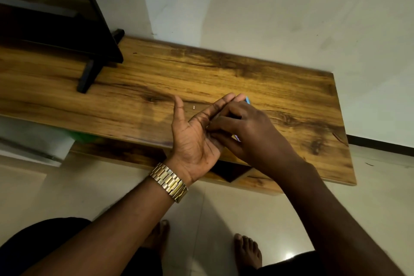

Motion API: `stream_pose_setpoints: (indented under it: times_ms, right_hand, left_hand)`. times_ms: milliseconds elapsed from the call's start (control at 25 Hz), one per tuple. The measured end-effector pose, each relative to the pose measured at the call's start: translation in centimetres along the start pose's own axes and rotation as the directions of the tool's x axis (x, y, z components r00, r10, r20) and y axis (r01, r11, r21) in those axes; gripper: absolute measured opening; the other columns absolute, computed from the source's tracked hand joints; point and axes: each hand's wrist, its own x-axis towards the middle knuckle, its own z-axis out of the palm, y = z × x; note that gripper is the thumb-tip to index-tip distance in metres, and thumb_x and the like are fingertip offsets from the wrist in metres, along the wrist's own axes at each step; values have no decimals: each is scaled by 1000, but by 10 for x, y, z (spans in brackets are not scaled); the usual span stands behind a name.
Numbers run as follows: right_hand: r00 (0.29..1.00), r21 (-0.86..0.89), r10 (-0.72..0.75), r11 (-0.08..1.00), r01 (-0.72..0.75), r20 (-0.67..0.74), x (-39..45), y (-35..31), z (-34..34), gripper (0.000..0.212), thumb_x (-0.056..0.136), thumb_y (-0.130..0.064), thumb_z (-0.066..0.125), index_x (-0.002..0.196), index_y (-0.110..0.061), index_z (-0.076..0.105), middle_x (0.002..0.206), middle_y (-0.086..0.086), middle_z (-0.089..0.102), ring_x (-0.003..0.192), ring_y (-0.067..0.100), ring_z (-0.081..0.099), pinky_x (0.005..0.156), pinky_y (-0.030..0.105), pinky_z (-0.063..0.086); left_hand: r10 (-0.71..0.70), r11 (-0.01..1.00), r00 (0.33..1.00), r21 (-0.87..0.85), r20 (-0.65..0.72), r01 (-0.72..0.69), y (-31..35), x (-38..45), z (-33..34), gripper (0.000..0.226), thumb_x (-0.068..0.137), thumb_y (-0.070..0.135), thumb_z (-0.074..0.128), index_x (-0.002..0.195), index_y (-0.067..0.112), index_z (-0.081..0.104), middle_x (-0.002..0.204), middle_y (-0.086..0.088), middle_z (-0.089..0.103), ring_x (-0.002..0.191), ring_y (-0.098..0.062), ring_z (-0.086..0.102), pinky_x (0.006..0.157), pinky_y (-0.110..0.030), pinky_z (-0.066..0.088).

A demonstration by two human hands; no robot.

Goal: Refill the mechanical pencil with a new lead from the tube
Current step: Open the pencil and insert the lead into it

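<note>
My left hand [195, 139] is held palm up over the front edge of the wooden table [224, 74], fingers stretched and thumb apart. My right hand [248, 132] lies across its fingers, with curled fingertips pinching at the left palm. A slim blue item shows as one end [247, 100] past the fingertips and another bit [236, 138] under the right hand. The right hand hides the rest, so I cannot tell whether it is the pencil or the lead tube. A thin dark sliver [217, 114] shows between the two hands. A tiny white piece [193, 107] lies on the table near my left thumb.
A black screen on a stand [89, 74] occupies the table's far left. A white wall runs behind the table. A lower wooden shelf [125, 150] sits under the table's front edge. Pale floor tiles and my bare feet [247, 251] are below.
</note>
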Motion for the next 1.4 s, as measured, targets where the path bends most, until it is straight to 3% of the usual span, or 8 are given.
stream_pose_setpoints:
  times_ms: [320, 440, 480, 560, 680, 960, 1240, 1400]
  right_hand:
    - [1000, 71, 8, 997, -7, -11, -5, 9, -3, 11, 99, -19, 80, 110, -17, 82, 113, 5, 70, 103, 19, 65, 79, 39, 59]
    - [919, 382, 332, 894, -235, -211, -2, 11, 0, 5, 101, -20, 79, 105, -18, 81, 105, -3, 77, 90, 6, 68, 72, 23, 52]
    - [844, 568, 504, 755, -327, -184, 0, 12, 0, 3, 103, -20, 77, 103, -19, 81, 101, -6, 80, 87, 4, 70, 69, 24, 52]
    - [750, 744, 660, 520, -421, -37, 2, 14, 3, 7, 106, -21, 74, 104, -20, 80, 98, -7, 83, 88, 5, 77, 72, 26, 58]
    - [758, 674, 652, 574, -464, -33, 3, 12, 10, 9, 105, -25, 76, 106, -17, 82, 99, -4, 84, 94, 17, 80, 83, 33, 64]
    - [804, 515, 564, 754, -408, -189, -1, 12, 9, 16, 101, -32, 81, 114, -23, 81, 96, -18, 80, 87, 9, 77, 67, 25, 59]
    - [921, 268, 328, 925, -268, -211, -4, 22, -6, 29, 96, -25, 86, 122, -16, 78, 100, -12, 81, 88, 3, 73, 78, 5, 43]
    - [804, 259, 531, 844, -470, -269, -10, 44, -13, 16, 100, -30, 81, 114, -22, 80, 94, -18, 75, 80, -11, 68, 73, 11, 52]
  left_hand:
    - [-54, 996, 998, -76, 10, 55, 1, 0, -3, 115, 94, 91, 18, 162, 2, 43, 164, -22, 52, 157, -35, 45, 134, -48, 27]
    - [5, 990, 979, 140, -203, 24, 10, 1, -4, 89, 100, 83, 28, 146, 17, 66, 147, -13, 70, 145, -29, 59, 115, -46, 48]
    - [101, 924, 953, 381, -284, 16, 14, 0, -5, 69, 103, 75, 38, 135, 26, 73, 135, -3, 78, 135, -23, 66, 101, -42, 54]
    - [343, 583, 911, 812, -230, -15, 21, -2, -8, 30, 103, 56, 62, 121, 37, 77, 119, 12, 81, 117, -9, 70, 90, -37, 54]
    - [424, 324, 905, 937, -24, -127, 22, -3, -8, 19, 98, 40, 75, 116, 33, 79, 111, 15, 80, 112, -7, 72, 99, -44, 60]
    - [407, 385, 910, 918, -76, -95, 25, -4, -2, 17, 95, 40, 80, 108, 29, 84, 107, 13, 84, 109, -8, 75, 102, -49, 61]
    - [296, 539, 946, 841, -131, -52, 29, 4, -15, 4, 93, 33, 82, 95, 30, 84, 98, 15, 83, 81, 10, 70, 61, -8, 50]
    - [429, 579, 882, 809, -196, -102, 42, 6, -16, 1, 94, 35, 82, 94, 34, 82, 97, 12, 83, 76, 4, 71, 64, -14, 51]
